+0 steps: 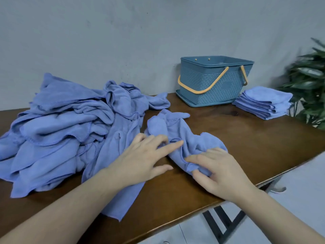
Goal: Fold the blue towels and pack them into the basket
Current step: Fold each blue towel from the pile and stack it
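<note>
A crumpled blue towel [177, 132] lies on the wooden table [246, 143] in front of me. My left hand [142, 159] rests on its left edge with fingers spread and fairly straight. My right hand [216, 169] pinches the towel's near end between thumb and fingers. A large heap of unfolded blue towels [66, 127] covers the table's left side. The blue woven-pattern basket [214, 81] with orange handles stands at the back right on a tray, and what it holds is hidden. Beside it sits a stack of folded blue towels [263, 103].
A green plant [309, 81] stands at the far right past the table's end. A grey wall runs behind the table. The table's near edge slants down to the left, with black metal legs [226, 224] below it.
</note>
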Available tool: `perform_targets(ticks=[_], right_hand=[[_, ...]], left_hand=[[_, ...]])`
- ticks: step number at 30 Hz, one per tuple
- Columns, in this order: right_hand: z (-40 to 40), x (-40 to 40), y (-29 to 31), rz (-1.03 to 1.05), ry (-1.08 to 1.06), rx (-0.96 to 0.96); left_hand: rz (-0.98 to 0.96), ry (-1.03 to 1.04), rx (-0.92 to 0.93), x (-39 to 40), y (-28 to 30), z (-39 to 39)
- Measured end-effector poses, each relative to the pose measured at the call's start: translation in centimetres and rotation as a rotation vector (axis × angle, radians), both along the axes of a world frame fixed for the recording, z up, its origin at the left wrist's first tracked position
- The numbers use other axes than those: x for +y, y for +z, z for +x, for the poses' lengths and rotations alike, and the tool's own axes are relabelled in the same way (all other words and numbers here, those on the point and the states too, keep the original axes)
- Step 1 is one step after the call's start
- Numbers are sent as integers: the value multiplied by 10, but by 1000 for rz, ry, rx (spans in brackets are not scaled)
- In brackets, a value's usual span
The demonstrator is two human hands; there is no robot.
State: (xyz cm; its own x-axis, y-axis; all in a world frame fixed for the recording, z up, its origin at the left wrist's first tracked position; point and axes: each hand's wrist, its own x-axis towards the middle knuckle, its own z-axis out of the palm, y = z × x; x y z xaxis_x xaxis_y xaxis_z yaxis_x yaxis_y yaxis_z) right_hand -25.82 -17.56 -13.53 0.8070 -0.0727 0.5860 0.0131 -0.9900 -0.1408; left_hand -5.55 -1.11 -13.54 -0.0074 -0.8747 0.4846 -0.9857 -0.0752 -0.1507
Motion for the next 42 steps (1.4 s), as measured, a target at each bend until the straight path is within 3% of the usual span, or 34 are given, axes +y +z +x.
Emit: perform_targets(ticks=[5, 10, 14, 18, 24, 29, 33, 35, 39, 42], right_hand=[[-33, 20, 17, 48, -84, 87], [-51, 16, 49, 257, 11, 268], [-36, 2, 49, 130, -19, 267], [-25, -3, 34, 237, -40, 442], [-21, 10, 28, -1, -110, 561], [-26, 7, 44, 53, -62, 708], [-29, -1, 52, 108, -30, 784], [-24, -2, 54, 87, -62, 756], [-13, -8, 48, -8, -105, 722], [-13, -17, 51, 96, -36, 831]], left_hand=[[105, -96, 105, 1, 2, -26], [198, -75, 316, 0, 2, -34], [281, 8, 300, -1, 3, -32], [229, 120, 306, -2, -1, -24], [127, 229, 322, 0, -1, -11], [88, 260, 303, -1, -1, -11], [-131, 237, 168, -7, 4, -12], [-218, 164, 203, -14, 10, -19], [6, 174, 514, -42, 11, -29], [73, 245, 512, -58, 5, -16]])
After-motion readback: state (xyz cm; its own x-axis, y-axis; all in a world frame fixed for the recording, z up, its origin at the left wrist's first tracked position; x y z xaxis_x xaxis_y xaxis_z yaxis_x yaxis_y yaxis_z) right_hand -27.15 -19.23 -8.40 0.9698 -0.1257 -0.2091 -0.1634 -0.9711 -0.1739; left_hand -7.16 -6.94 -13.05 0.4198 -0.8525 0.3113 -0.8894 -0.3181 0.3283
